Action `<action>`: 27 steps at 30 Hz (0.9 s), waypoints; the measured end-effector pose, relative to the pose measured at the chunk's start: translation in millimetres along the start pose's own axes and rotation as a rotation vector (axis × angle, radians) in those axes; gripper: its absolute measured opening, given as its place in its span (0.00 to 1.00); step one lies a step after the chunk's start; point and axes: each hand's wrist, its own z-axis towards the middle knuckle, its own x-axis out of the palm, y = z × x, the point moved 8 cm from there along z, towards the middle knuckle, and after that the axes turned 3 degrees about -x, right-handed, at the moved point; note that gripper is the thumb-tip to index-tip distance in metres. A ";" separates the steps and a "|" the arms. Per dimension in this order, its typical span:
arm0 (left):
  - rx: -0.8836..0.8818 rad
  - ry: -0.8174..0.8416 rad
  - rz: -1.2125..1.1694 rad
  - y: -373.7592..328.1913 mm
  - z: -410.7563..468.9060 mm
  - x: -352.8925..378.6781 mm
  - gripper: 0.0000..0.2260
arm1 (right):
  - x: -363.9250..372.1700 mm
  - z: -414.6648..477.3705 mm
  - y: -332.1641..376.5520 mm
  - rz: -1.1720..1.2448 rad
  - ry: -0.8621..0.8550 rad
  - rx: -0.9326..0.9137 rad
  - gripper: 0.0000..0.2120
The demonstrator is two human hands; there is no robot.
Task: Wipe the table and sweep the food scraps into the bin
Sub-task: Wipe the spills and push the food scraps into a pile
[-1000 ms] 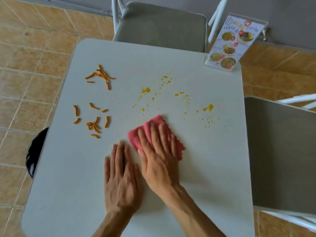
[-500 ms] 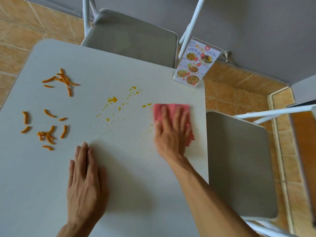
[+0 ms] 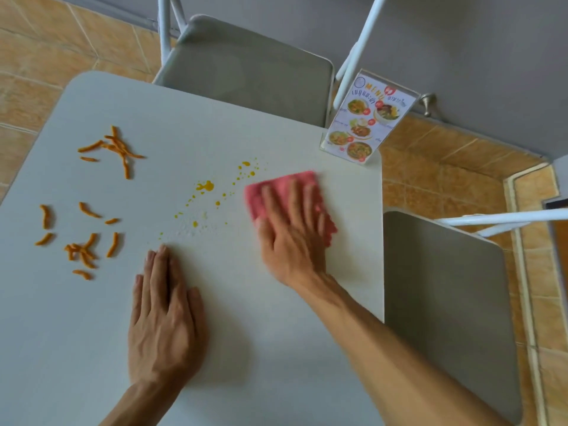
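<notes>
Right hand [image 3: 292,241] lies flat, palm down, fingers spread, pressing the pink cloth [image 3: 285,192] onto the bench [image 3: 246,348]; no closed grip, just an open palm pinning it. Cloth is near the bench's right edge, far half, its edges sticking out past the fingertips and to the right of the hand. The hand looks a bit motion-blurred, so the exact cloth outline under it is hard to tell. Left hand [image 3: 164,321] is also flat and open on the bare bench, near side, fingers together pointing away, holding nothing, well apart from the cloth.

Yellow sauce splatter [image 3: 205,186] sits just left of the cloth, with small drops [image 3: 246,170] trailing toward the far right and more specks toward the left hand's fingertips. Orange food scraps lie on the left half: one cluster [image 3: 116,149] toward the far side, another cluster [image 3: 81,250] nearer, left of the left hand.

Menu stand [image 3: 365,121] is upright at the far right corner, just beyond the cloth. One grey chair [image 3: 246,69] is tucked at the far side, another chair [image 3: 445,302] at the right side. Tiled floor [image 3: 445,167] around.
</notes>
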 end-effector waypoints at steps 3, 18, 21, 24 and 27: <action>-0.004 0.004 0.008 -0.3 2.5 0.2 0.27 | -2.3 14.7 -13.1 -0.071 -0.027 -0.314 0.28; -0.014 0.010 0.004 -1.6 0.5 0.7 0.27 | 4.1 107.8 11.9 0.049 0.048 -0.003 0.29; -0.014 0.008 0.005 -1.4 1.4 1.9 0.27 | 2.0 135.1 3.7 0.032 0.090 -0.139 0.29; -0.014 0.004 0.012 -1.6 2.7 1.2 0.26 | 2.1 152.7 -15.2 0.037 0.067 0.145 0.27; -0.019 0.022 0.024 -0.9 2.3 1.6 0.27 | 11.0 136.6 37.2 0.049 0.102 0.055 0.27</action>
